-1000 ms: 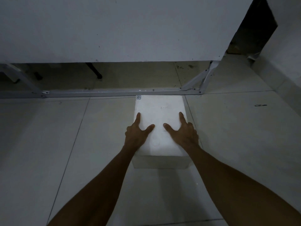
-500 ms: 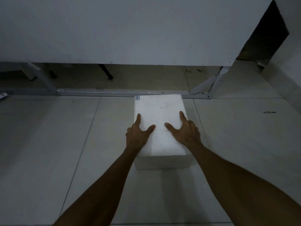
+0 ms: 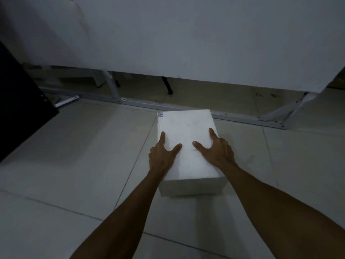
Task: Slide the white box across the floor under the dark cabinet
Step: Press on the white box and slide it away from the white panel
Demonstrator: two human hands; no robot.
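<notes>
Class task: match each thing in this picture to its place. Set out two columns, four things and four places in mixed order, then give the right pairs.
Things
1 white box
2 dark cabinet
3 small label
4 metal rail

Places
A far left edge of the view
B far left corner of the box top
C under the left hand and right hand
D along the floor at the box's far end

Pairs: 1-C, 2-A, 3-B, 4-D

One white box (image 3: 186, 126), two hands (image 3: 161, 156) (image 3: 218, 152), one dark cabinet (image 3: 20, 101).
</notes>
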